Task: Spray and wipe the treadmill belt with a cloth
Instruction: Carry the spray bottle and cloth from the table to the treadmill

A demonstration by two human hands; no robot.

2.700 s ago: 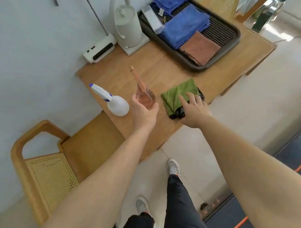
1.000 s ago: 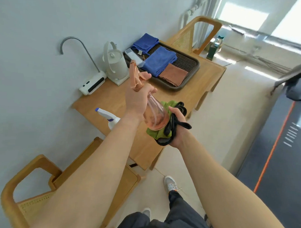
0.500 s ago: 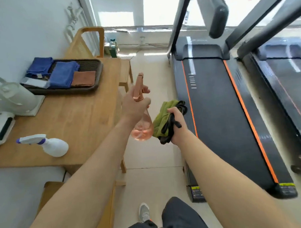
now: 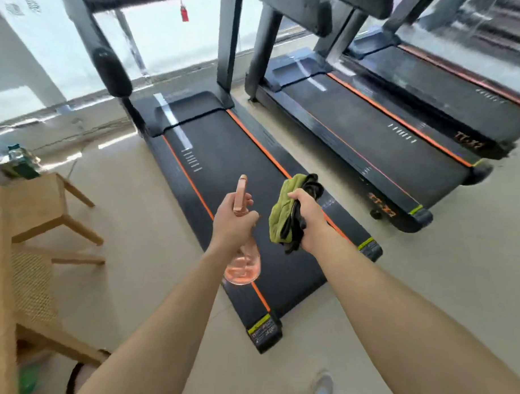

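1. The left hand [image 4: 233, 222] grips the neck of a pink spray bottle [image 4: 242, 268]. The nozzle stands above the fingers and the round body hangs below them.
2. The right hand [image 4: 308, 220] grips a bunched green and black cloth [image 4: 280, 215], which spills out left of the fingers.
3. Beyond both hands' fingers lies the black treadmill belt [image 4: 225, 148], edged in orange.
4. Another treadmill [image 4: 372, 141] stands right of the right fingers, and a wooden chair [image 4: 33, 280] stands well left of the left fingers.
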